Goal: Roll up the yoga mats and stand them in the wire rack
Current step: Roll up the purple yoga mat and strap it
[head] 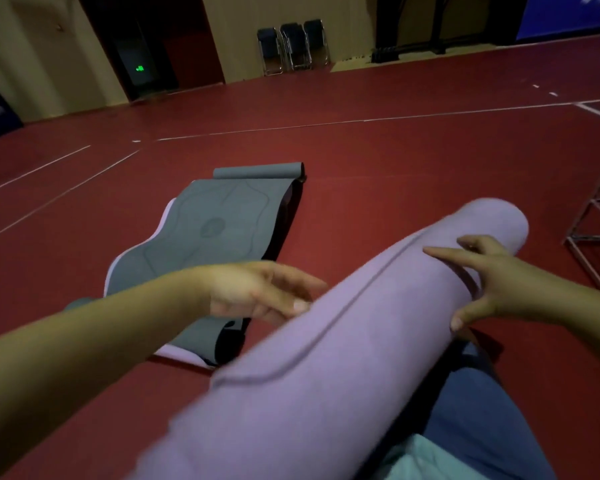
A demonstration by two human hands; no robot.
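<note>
The rolled purple mat (343,341) lies across the person's lap, its long axis running from the near left of the view up toward the far right, with the rounded far end pointing at the wire rack (593,233). A seam line runs along its length; no writing can be read on it. The right hand (492,282) rests over the far part of the roll, fingers spread and relaxed, thumb against its near side, not clenched. The left hand (257,292) is open beside the roll's left flank, fingertips touching or almost touching it; blur hides which.

A grey mat (201,237) lies flat on the red floor (378,188) to the left, its far end curled into a small roll, with a round emblem and contour lines printed on it but no legible words. A lilac mat edge shows beneath it.

The rack stands at the floor's right edge, near the roll's far end. Bare floor stretches beyond to folded chairs (293,46) against the far wall. A green sign (140,68) glows, unreadable.
</note>
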